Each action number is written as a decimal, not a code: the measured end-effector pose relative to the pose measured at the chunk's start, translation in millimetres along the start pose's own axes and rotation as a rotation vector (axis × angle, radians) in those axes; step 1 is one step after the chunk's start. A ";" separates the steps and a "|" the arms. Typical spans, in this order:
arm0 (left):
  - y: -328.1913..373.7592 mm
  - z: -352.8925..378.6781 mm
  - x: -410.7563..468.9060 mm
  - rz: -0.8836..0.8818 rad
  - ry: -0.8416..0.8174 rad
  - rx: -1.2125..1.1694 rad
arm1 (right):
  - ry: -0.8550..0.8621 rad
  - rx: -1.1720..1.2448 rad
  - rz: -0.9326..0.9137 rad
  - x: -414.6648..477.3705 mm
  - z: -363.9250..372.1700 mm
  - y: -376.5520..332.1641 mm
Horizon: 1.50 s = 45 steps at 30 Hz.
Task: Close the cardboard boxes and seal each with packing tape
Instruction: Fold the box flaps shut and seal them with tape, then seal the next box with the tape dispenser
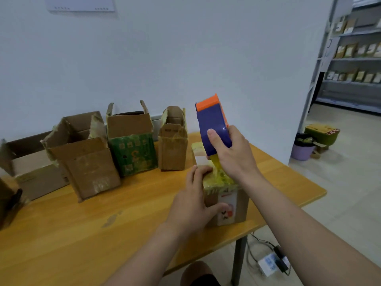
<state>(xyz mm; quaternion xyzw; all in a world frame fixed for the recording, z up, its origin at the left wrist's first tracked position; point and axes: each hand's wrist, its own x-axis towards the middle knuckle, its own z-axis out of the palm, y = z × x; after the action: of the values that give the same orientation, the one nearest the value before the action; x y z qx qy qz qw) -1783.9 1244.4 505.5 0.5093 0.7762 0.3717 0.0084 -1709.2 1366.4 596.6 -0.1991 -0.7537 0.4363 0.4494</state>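
Right hand (pixel 233 153) grips one tape dispenser (pixel 212 122), left hand (pixel 191 205) clasps one closed box (pixel 240 203) — four open boxes (pixel 88 155)

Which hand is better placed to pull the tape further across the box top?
Right. The right hand grips the tape dispenser, its yellowish tape stuck on the box; the left hand holds the box steady.

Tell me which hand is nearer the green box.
Left. The left hand grips the taped box on the side toward the green box; the right hand holds the tape dispenser farther right.
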 end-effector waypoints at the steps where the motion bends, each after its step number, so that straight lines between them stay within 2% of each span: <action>1: 0.4 3.6 8.8 0.000 -0.007 -0.005 | 0.028 -0.009 -0.002 4.9 -1.6 2.8; 8: -5.8 29.2 75.0 -0.052 0.012 0.029 | 0.202 0.286 0.123 41.5 -0.1 27.2; 12: -17.1 35.6 112.9 -0.064 0.005 0.050 | 0.216 0.217 0.016 65.4 10.7 53.1; 18: -38.7 44.5 160.0 -0.101 0.012 -0.010 | 0.320 0.113 -0.030 110.3 35.0 83.1; 22: -52.8 53.2 188.8 -0.127 0.018 -0.035 | 0.327 0.063 -0.072 135.7 45.4 100.1; 31: -63.8 61.9 229.7 -0.162 0.010 -0.047 | 0.279 0.123 -0.064 175.6 52.6 119.9; 34: -59.3 60.7 237.5 -0.180 -0.017 0.068 | 0.331 0.218 -0.058 168.2 52.7 107.0; 38: -55.1 61.6 252.4 -0.295 -0.045 0.126 | 0.336 0.265 -0.090 144.3 53.4 81.4; 40: -54.8 56.8 254.7 -0.269 -0.076 0.221 | 0.327 0.242 -0.113 133.7 48.7 72.8; 42: -44.2 47.0 245.7 -0.153 -0.106 0.415 | 0.319 0.237 -0.118 125.2 41.7 67.7; 45: -17.4 13.2 219.1 0.081 0.055 0.617 | 0.320 0.277 -0.078 114.2 31.9 63.4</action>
<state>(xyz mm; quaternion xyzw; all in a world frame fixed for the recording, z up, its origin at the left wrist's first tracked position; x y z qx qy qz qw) -1897.8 1422.9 565.9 0.5080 0.8314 0.1320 -0.1824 -1801.2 1464.4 594.3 -0.1727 -0.6129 0.4808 0.6029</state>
